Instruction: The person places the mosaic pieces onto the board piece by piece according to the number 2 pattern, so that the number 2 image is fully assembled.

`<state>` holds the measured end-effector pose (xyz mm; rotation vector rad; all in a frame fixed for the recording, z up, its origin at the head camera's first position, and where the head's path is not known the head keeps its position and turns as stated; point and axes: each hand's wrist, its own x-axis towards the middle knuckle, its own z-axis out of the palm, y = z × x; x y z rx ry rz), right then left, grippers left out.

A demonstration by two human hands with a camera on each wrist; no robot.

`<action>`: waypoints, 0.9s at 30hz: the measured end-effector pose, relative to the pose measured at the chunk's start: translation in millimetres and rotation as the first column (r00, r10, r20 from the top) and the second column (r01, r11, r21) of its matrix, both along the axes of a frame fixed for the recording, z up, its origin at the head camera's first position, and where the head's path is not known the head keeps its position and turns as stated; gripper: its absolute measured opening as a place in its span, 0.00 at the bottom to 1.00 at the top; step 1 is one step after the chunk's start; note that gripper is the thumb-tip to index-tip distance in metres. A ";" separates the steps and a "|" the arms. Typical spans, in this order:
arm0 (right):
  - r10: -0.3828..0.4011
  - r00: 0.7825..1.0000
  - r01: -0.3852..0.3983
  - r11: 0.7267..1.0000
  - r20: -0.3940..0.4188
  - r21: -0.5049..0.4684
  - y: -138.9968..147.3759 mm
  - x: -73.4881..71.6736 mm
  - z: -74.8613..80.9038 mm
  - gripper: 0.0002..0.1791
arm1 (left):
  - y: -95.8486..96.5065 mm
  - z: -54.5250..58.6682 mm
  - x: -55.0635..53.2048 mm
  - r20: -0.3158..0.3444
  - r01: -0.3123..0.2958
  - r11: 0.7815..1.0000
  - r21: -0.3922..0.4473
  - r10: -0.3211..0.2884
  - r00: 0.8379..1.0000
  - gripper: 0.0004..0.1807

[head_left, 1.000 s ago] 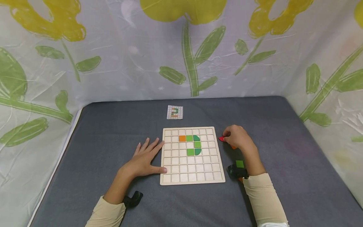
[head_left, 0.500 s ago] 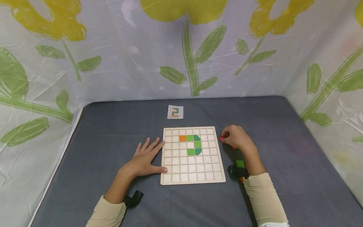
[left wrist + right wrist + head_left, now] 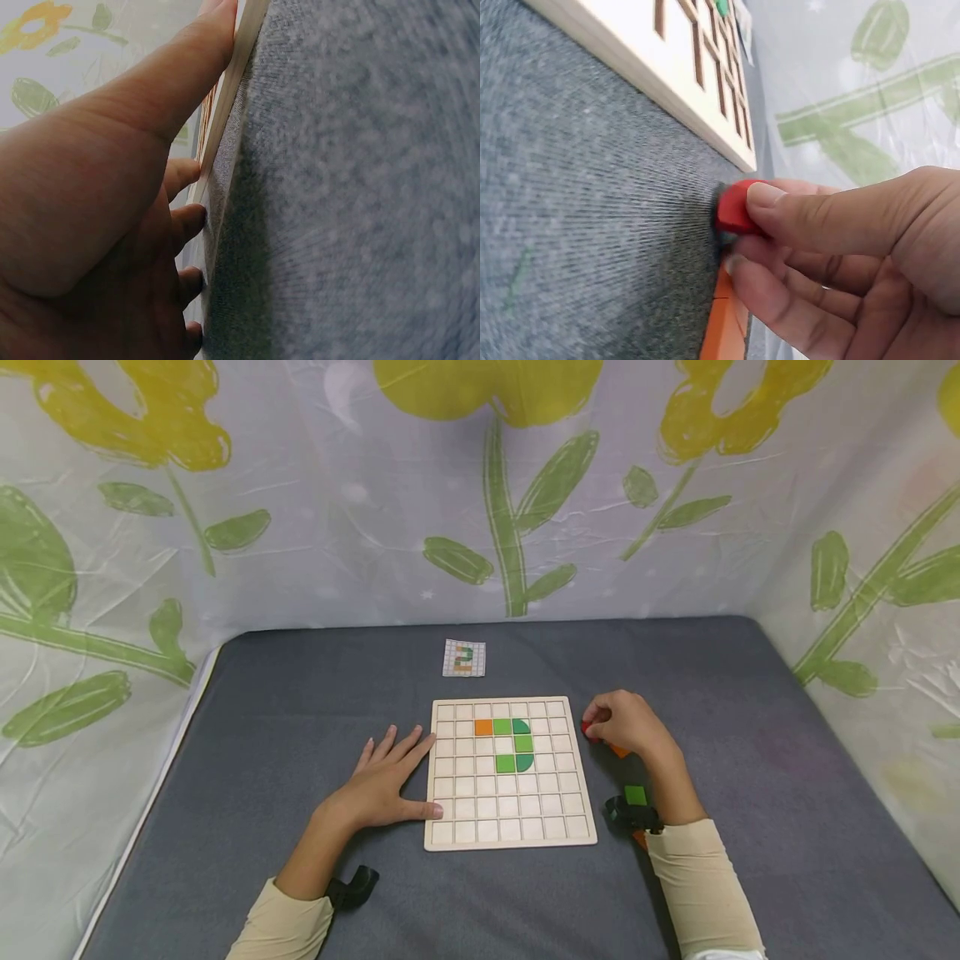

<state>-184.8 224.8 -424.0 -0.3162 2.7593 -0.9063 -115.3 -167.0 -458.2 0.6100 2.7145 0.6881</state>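
Observation:
A pale wooden grid board (image 3: 465, 831) lies mid-table, with an orange square tile (image 3: 483, 727), several green square tiles (image 3: 506, 763) and dark green rounded tiles (image 3: 524, 762) set in its cells. Spread along its left edge, my left hand (image 3: 381, 789) has its thumb on the rim and its index fingertip at the side. Right of the board, my right hand (image 3: 628, 723) pinches a red tile with a rounded edge (image 3: 735, 206) between thumb and fingers, close over the cloth. Orange tiles (image 3: 724, 319) lie just below those fingers in the right wrist view.
A small printed card (image 3: 464, 657) with a gridded coloured pattern lies behind the board. A loose green square (image 3: 635, 795) and an orange piece (image 3: 640, 839) are near the right wrist's black camera (image 3: 632, 815). A flower-printed curtain (image 3: 300, 527) borders the grey table.
The red tile has turned and shifted slightly in my right fingers, beside the board. My left hand stays where it was, and the tiles on the board are unchanged.

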 end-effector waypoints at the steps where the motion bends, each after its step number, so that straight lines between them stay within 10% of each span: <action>1: -0.004 1.000 0.004 1.000 0.020 -0.024 0.5 0.1 -0.3 0.04 | 0.1 0.0 0.1 0.000 0.000 1.000 -0.001 0.000 1.000 0.59; 27: -0.029 0.974 0.088 0.963 0.226 -0.254 1.8 -0.9 3.0 0.10 | -1.9 -7.5 -0.3 -0.022 0.005 0.999 0.039 -0.004 1.000 0.61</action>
